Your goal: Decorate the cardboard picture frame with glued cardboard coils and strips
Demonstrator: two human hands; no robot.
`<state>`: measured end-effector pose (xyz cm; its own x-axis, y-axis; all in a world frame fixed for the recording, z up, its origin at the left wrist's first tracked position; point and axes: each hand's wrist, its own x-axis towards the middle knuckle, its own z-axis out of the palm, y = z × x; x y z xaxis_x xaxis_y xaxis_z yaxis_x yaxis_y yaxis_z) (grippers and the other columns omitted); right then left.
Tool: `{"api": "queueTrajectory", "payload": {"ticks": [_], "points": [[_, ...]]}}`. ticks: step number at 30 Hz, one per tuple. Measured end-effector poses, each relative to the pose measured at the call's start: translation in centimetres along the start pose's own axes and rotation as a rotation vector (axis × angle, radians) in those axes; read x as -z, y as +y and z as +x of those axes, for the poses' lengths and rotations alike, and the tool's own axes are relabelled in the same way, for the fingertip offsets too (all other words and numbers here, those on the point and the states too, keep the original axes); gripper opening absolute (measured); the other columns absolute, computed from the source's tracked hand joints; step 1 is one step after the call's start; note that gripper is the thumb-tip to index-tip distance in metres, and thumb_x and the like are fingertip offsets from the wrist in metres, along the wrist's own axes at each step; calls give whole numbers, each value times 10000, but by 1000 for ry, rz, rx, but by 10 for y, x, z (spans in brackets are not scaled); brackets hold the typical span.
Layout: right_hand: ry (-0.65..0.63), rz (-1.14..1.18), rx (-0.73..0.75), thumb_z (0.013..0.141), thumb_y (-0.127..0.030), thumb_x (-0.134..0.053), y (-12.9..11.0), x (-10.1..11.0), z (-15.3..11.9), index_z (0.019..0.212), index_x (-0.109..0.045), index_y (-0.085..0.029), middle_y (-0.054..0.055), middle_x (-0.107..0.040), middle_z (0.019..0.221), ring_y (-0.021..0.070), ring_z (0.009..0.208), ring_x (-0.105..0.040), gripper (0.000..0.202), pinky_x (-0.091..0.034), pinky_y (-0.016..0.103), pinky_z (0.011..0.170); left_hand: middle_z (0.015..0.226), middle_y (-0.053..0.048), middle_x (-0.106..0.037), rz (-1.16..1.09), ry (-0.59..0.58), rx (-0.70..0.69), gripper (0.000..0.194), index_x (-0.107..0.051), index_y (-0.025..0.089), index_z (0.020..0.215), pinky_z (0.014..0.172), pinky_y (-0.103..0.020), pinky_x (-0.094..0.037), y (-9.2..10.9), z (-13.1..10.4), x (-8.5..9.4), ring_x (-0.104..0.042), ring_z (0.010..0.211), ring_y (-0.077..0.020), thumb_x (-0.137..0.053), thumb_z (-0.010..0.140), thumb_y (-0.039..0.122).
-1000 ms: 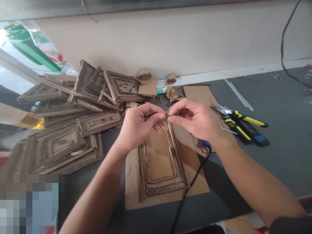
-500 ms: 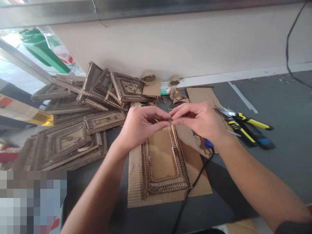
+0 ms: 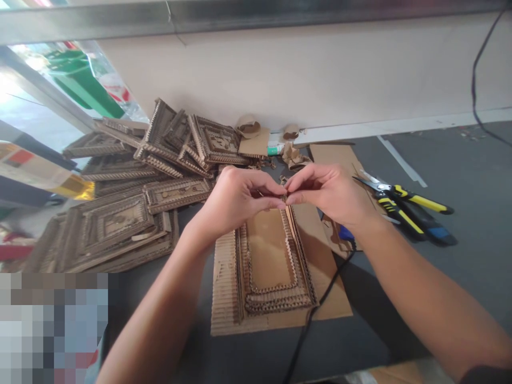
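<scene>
Both hands meet above the far end of a rectangular cardboard frame (image 3: 276, 301) with corrugated borders, which lies on flat cardboard sheets (image 3: 224, 298). My left hand (image 3: 250, 194) pinches a tiny brown piece (image 3: 285, 197) from the left, thumb and forefinger together. From the right, my right hand (image 3: 320, 189) grips the same piece with its fingertips. The piece is small, mostly covered by the fingers, and its shape is hard to make out. The frame's far end is hidden behind the hands.
Corrugated cardboard frames (image 3: 116, 218) are piled on the left. Yellow-and-black snips (image 3: 400, 205) lie at the right, near a blue tool (image 3: 346, 233) with a black cord (image 3: 322, 298). Paper rolls (image 3: 248, 127) and a glue tube (image 3: 275, 149) sit by the wall.
The whole view has shifted slightly, so things appear a little further right. Both hands keep their pinch on the tiny piece, with fingers slightly readjusted.
</scene>
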<state>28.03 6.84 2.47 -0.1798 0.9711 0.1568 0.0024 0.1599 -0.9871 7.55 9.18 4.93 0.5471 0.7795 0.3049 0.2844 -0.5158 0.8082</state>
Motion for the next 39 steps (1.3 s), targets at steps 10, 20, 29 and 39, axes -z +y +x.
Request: {"api": "queueTrajectory", "payload": {"ticks": [10, 20, 29, 39], "points": [[-39, -37, -36, 566, -332, -951, -3, -5, -5, 741, -709, -222, -22, -727, 727, 149, 692, -692, 318, -609, 319, 690, 720, 15, -765, 122, -153, -36, 85, -791, 193, 830, 587, -202, -480, 5, -1, 7, -679, 662, -134, -801, 749, 219], [-70, -32, -38, 556, -431, -955, -5, -3, -5, 818, -686, -221, -8, -728, 789, 163, 745, -702, 430, -597, 333, 725, 789, 5, -784, 79, -158, -25, 101, -765, 193, 873, 716, -230, -560, 8, -2, 9, -743, 740, -157, -720, 796, 145], [-71, -53, -44, 624, -447, -923, -4, -2, -5, 857, -687, -216, 8, -741, 813, 172, 765, -705, 404, -573, 326, 707, 826, -14, -797, -40, -158, 34, 126, -755, 189, 936, 741, -247, -601, 3, -4, 6, -767, 768, -175, -723, 818, 160], [-131, -17, -53, 627, -412, -922, 1, -1, -5, 884, -693, -199, 17, -742, 855, 157, 816, -695, 405, -557, 307, 772, 827, -26, -797, 54, -148, 3, 120, -747, 174, 952, 700, -213, -589, 6, -8, 3, -759, 729, -152, -716, 836, 182]]}}
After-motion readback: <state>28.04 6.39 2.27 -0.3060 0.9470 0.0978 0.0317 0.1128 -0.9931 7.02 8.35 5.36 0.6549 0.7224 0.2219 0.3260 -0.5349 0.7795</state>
